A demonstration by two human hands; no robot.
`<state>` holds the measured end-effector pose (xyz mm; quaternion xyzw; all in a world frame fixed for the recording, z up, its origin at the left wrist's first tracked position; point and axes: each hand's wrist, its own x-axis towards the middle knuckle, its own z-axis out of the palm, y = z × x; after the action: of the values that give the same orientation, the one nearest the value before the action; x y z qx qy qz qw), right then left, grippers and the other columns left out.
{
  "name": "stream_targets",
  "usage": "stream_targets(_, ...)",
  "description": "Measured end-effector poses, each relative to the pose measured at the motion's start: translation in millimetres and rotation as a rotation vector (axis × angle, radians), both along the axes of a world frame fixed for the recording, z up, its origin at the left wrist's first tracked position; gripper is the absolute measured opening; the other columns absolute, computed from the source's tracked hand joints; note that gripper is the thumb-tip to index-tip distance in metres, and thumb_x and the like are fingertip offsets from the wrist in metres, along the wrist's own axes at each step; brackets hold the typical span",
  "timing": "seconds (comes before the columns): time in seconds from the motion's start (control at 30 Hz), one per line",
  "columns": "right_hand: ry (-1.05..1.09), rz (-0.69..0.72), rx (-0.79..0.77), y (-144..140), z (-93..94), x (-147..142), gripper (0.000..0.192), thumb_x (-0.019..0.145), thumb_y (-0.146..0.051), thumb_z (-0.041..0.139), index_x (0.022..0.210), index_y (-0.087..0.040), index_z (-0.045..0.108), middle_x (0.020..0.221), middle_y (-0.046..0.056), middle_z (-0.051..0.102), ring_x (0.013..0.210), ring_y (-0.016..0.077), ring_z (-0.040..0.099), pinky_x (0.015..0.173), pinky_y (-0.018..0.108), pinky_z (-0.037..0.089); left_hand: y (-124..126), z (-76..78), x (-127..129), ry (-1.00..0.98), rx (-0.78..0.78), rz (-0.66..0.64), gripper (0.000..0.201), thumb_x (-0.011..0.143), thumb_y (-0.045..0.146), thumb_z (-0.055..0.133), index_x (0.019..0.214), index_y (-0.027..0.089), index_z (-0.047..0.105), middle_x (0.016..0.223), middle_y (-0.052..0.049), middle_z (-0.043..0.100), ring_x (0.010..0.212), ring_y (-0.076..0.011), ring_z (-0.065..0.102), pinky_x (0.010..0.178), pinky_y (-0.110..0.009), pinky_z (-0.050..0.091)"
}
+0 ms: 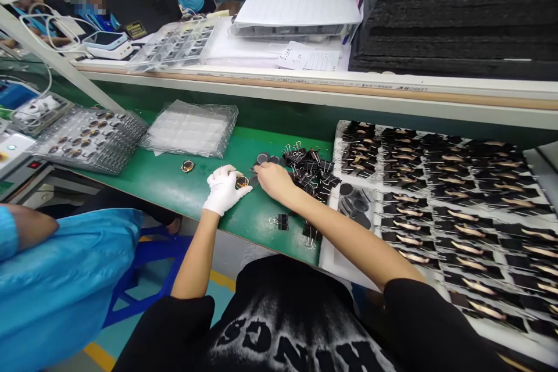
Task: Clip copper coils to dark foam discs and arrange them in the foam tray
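My left hand (224, 187), in a white glove, grips a small round watch case (241, 182) with a gold-toned rim between thumb and fingers. Just right of it, my bare right hand (274, 179) is closed in a pinch at a dark round disc (253, 181), its fingertips partly hidden. More grey discs (263, 158) lie right behind those fingers. Another watch case (187, 166) rests alone on the green table (244, 148), left of the glove. A heap of black binder clips (310, 165) sits beyond my right wrist, and a single binder clip (282, 221) lies nearer me.
At right, a white foam tray (337, 244) bears rows of clipped parts and a pile of discs (354, 204). Clear plastic trays (192, 128) stand at back left, beside stacked trays of watch parts (89, 139). A shelf edge (279, 90) crosses behind. A person in blue (65, 285) sits left.
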<state>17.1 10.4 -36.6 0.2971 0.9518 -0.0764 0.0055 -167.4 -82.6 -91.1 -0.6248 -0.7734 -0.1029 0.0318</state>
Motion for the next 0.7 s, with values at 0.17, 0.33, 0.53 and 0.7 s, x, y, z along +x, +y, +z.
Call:
stream_targets(0.17,0.061,0.218,0.011,-15.7,-2.0,-8.4,0.036,0.106,-0.012,0.037,0.128,-0.012,0.065,0.124,0.019,0.067,0.116,0.0273,0.058,0.096,0.039,0.046,-17.2,-5.8,19.6,-0.01,0.016,0.112,0.053,0.084,0.059,0.072,0.122,0.023,0.072,0.134,-0.014,0.063,0.127,-0.037,0.052,0.104,-0.049,0.037)
stream_targets(0.33,0.059,0.273,-0.007,-27.3,-16.6,-13.1,0.045,0.104,-0.007,0.028,0.136,-0.004,0.059,0.127,0.024,0.061,0.119,0.0319,0.05,0.096,0.044,0.042,-32.9,-8.1,31.4,-0.031,0.009,0.16,0.063,0.083,0.055,0.072,0.137,0.022,0.064,0.137,-0.014,0.063,0.124,-0.0357,0.055,0.1,-0.046,0.041)
stream_targets(0.53,-0.008,0.212,-0.107,-23.0,-22.8,-8.5,0.072,0.088,-0.006,0.053,0.159,-0.015,0.04,0.135,0.024,0.053,0.119,0.0362,0.048,0.093,0.046,0.04,-34.6,-10.6,32.7,-0.079,0.026,0.232,0.059,0.086,0.054,0.071,0.136,0.024,0.065,0.138,-0.013,0.063,0.122,-0.0355,0.057,0.097,-0.045,0.044)
stream_targets(0.7,0.028,0.144,-0.209,-24.0,-21.0,-8.6,0.079,0.086,-0.007,0.054,0.161,-0.025,0.038,0.134,0.02,0.052,0.12,0.0358,0.048,0.094,0.046,0.041,-28.6,-9.1,29.3,-0.19,0.037,0.236,0.041,0.089,0.043,0.069,0.125,0.023,0.069,0.133,-0.012,0.066,0.121,-0.0346,0.059,0.099,-0.046,0.046)
